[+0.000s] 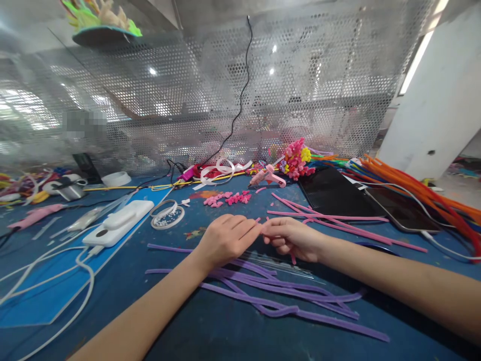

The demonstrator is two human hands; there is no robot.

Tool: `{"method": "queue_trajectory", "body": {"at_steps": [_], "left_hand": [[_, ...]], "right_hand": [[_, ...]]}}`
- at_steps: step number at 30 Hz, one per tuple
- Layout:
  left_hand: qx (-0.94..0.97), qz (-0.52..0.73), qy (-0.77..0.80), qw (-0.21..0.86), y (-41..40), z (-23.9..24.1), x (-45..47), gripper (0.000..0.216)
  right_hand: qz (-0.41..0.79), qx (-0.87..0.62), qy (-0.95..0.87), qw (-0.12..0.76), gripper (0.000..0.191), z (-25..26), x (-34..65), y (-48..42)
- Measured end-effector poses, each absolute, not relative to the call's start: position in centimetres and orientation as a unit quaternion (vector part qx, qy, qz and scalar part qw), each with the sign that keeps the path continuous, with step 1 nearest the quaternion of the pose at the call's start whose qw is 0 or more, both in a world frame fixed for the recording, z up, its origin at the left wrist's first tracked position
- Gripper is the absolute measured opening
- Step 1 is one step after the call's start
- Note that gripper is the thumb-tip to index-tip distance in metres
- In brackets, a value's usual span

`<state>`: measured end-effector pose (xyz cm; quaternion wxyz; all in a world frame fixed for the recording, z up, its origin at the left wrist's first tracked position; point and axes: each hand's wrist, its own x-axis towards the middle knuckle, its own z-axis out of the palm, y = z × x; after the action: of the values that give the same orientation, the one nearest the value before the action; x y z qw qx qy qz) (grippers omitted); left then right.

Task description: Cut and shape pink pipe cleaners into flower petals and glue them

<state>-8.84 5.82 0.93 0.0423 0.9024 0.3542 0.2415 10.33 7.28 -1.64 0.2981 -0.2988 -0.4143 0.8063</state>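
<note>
My left hand [227, 238] and my right hand [295, 238] meet fingertip to fingertip above the middle of the blue table. Both are closed on a pink pipe cleaner [293, 258], whose short ends poke out above the fingers and below my right hand. The rest of it is hidden by the fingers. Under and in front of my hands lie several purple pipe cleaners [278, 290] and a few thin wires [289, 265]. Longer pink pipe cleaners [349, 218] lie to the right of my right hand. Small pink twisted pieces [237, 198] are grouped beyond my hands.
A pink glue gun [267, 176] and a bunch of pink flowers [296, 159] stand behind. At right are a black tablet [340, 193], a phone [400, 209] and orange pipe cleaners [413, 183]. A white power bank [118, 223] with cables and a ribbon roll [167, 215] lie left.
</note>
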Motion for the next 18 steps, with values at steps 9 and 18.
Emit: {"method": "queue_trajectory", "body": {"at_steps": [9,18], "left_hand": [[0.889,0.234,0.301,-0.253,4.9,0.8,-7.8,0.016],[0.868,0.278,0.186,-0.367,5.2,1.0,-8.9,0.020]], "right_hand": [[0.816,-0.229,-0.416,0.329,0.020,-1.6,10.0,6.7],[0.817,-0.209,-0.422,0.333,0.024,-1.6,9.8,6.6]]}}
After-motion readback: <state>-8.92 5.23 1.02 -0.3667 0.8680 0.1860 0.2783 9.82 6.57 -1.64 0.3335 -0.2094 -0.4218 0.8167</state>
